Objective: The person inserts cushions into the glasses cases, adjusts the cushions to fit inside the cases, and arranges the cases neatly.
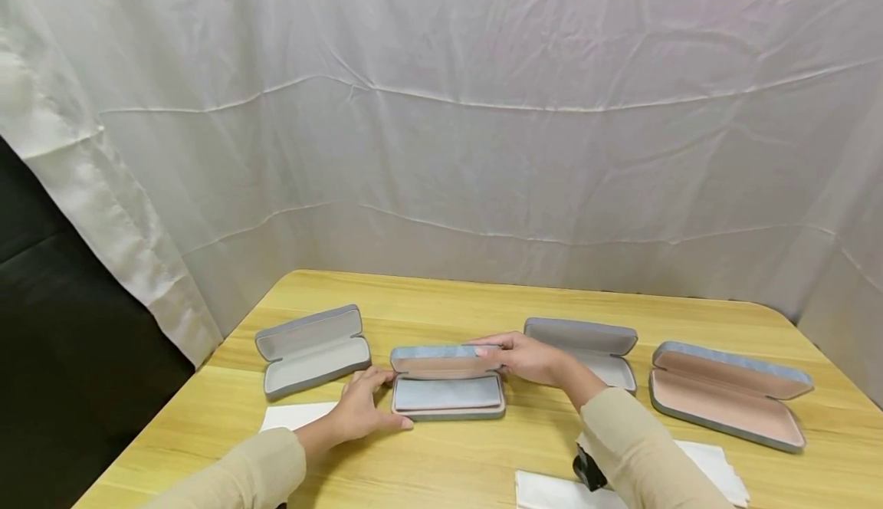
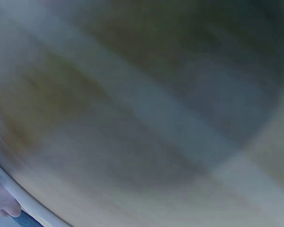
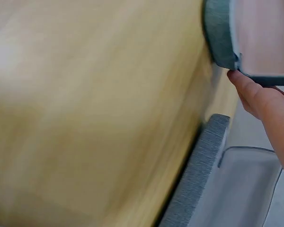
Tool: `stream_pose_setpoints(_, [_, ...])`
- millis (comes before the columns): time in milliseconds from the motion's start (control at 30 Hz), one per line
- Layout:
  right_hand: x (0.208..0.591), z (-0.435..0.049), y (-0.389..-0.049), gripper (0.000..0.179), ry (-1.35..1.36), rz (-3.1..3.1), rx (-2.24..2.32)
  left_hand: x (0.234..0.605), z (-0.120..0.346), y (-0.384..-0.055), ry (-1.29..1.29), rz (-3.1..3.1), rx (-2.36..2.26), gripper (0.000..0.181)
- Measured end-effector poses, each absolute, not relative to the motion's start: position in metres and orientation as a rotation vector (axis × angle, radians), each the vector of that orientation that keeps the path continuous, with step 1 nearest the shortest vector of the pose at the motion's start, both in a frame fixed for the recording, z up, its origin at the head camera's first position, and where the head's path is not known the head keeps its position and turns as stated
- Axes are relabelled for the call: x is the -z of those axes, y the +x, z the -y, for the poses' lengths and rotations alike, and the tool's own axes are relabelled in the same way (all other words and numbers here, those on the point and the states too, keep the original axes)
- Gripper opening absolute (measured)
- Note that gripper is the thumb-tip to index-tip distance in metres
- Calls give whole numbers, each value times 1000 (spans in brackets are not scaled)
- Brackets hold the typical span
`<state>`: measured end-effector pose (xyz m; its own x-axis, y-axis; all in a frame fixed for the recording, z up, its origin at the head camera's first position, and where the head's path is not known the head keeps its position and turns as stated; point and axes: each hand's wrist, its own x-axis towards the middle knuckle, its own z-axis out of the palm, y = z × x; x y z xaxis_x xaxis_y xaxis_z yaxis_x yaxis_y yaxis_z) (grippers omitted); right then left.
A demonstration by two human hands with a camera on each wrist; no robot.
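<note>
In the head view, an opened glasses case point(image 1: 433, 353) with a blue lid and pink lining sits mid-table. A folded light blue cloth point(image 1: 448, 393) lies in its base. My left hand point(image 1: 359, 409) grips the case's left end, thumb at the front edge and fingers behind. My right hand point(image 1: 533, 359) holds the lid's right end, thumb on its front edge. The right wrist view shows that right hand point(image 3: 270, 106) touching the case point(image 3: 220, 35) near its hinge corner. Heavy blur fills the left wrist view, with a bit of finger point(image 2: 4, 203) at lower left.
A grey glasses case point(image 1: 317, 363) lies opened at left, another grey one point(image 1: 581, 333) behind my right hand. Farther right is an opened blue case point(image 1: 731, 409) with pink lining. White cloths or papers point(image 1: 293, 415) lie near both forearms. A pale curtain point(image 1: 483, 164) hangs behind the table.
</note>
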<state>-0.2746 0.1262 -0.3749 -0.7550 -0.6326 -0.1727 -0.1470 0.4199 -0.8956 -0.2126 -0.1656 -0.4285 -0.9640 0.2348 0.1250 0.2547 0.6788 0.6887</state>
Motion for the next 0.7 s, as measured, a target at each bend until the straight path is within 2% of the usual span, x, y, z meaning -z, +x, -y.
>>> stream_pose_setpoints(700, [368,-127,-273,46,-725,-2146,1235,428,166,-212,-440,2815,1122,79])
